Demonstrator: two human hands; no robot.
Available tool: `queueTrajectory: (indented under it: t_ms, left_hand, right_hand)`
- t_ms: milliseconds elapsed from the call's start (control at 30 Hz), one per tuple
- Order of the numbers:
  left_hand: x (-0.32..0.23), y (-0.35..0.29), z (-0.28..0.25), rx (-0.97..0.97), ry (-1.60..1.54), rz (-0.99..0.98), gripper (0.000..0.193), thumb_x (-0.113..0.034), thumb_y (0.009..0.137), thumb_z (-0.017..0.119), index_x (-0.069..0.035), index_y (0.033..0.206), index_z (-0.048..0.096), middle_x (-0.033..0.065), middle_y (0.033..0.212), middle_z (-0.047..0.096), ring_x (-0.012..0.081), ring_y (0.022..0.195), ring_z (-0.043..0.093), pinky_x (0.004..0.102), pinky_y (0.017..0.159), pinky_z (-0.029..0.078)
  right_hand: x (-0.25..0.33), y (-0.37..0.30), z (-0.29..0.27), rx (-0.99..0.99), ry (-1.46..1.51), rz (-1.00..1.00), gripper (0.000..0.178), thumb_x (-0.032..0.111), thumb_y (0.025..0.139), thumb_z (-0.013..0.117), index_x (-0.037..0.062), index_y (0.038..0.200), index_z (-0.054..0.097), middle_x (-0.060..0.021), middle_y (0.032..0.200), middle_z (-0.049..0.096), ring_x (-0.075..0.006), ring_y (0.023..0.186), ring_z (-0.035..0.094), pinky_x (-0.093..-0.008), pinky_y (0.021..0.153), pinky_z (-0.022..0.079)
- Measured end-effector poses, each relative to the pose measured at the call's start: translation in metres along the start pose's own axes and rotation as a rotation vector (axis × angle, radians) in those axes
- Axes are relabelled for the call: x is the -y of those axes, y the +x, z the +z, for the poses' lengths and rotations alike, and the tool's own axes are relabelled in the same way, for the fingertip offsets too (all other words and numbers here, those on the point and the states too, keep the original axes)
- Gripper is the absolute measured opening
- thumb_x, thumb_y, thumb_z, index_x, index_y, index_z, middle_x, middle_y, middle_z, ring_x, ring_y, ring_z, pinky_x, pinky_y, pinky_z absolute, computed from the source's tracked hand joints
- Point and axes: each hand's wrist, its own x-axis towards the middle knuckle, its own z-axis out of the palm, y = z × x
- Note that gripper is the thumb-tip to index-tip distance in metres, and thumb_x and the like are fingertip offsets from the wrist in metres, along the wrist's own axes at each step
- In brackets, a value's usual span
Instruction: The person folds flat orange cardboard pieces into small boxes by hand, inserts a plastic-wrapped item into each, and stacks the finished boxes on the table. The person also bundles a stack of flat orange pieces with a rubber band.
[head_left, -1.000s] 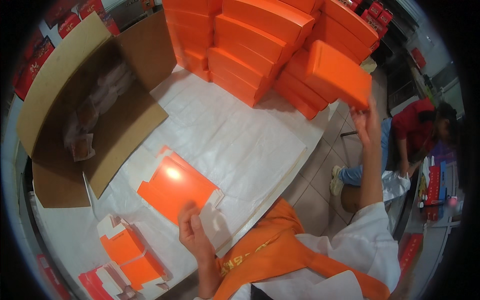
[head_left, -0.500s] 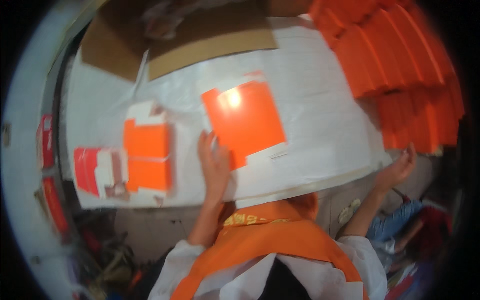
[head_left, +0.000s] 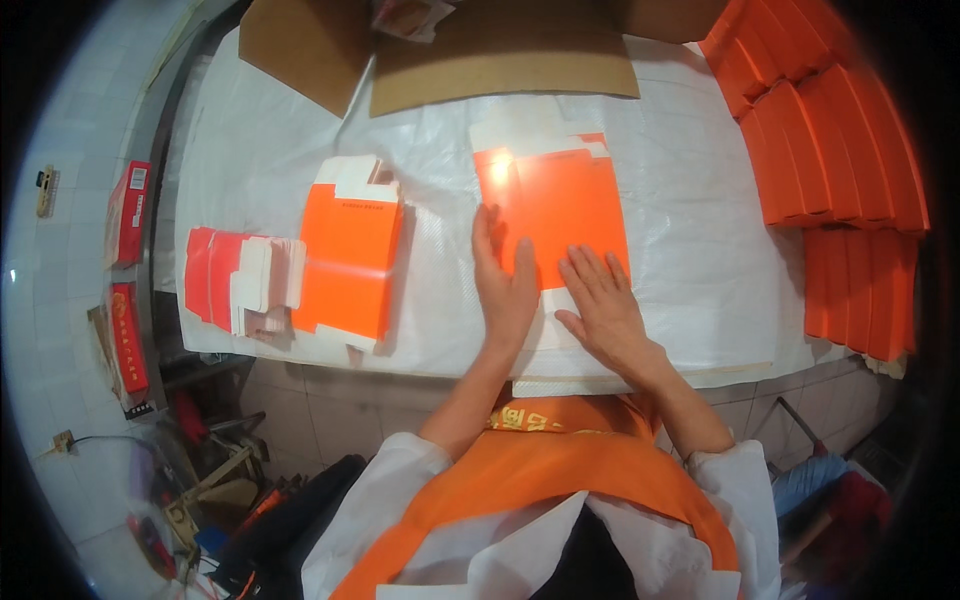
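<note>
Nearest is the person's orange cloth apron, just before the table edge. Beyond it, both bare hands are at a flat, glossy orange carton with white flaps, which lies on the table covered with white woven sheet.

The carton lies straight ahead of the hands. Counting its flaps, its long axis runs away from the body, the far end leaning a little to the left. The left hand is at its left edge, with thumb and fingers wide apart; whether any fingertip goes under the edge, I cannot tell. The right hand lies palm down, fingers stretched, over its near edge. Both hands seem about equally near.

To the left is a banded bundle of flat orange cartons, and beside it, a red-and-white carton stack. Farther to the right rise piled orange boxes. Straight beyond stands an open brown cardboard box.
</note>
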Motion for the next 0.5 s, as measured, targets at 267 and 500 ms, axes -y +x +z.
queueTrajectory:
  t_ms: [267,500]
  left_hand:
    - [0.018,0.024,-0.013,0.09,0.44,0.132,0.052,-0.01,0.083,0.054,0.009,0.126,0.032,0.0207,0.112,0.047,0.0316,0.106,0.045,0.0437,0.092,0.034]
    - [-0.018,0.02,-0.018,0.046,-0.272,-0.271,0.04,-0.017,0.091,0.048,0.005,0.124,0.038,0.01,0.112,0.053,0.0163,0.102,0.052,0.0275,0.082,0.045]
  right_hand:
    - [0.001,0.0,0.001,-0.025,-0.045,-0.041,0.055,0.028,0.081,0.059,-0.0002,0.125,0.042,-0.0135,0.134,0.038,-0.0254,0.126,0.034,-0.0456,0.104,0.025]
    - [-0.005,-0.001,-0.005,-0.062,0.13,-0.074,0.04,0.018,0.083,0.056,0.0007,0.119,0.048,-0.0124,0.128,0.045,-0.0274,0.12,0.04,-0.0434,0.102,0.028]
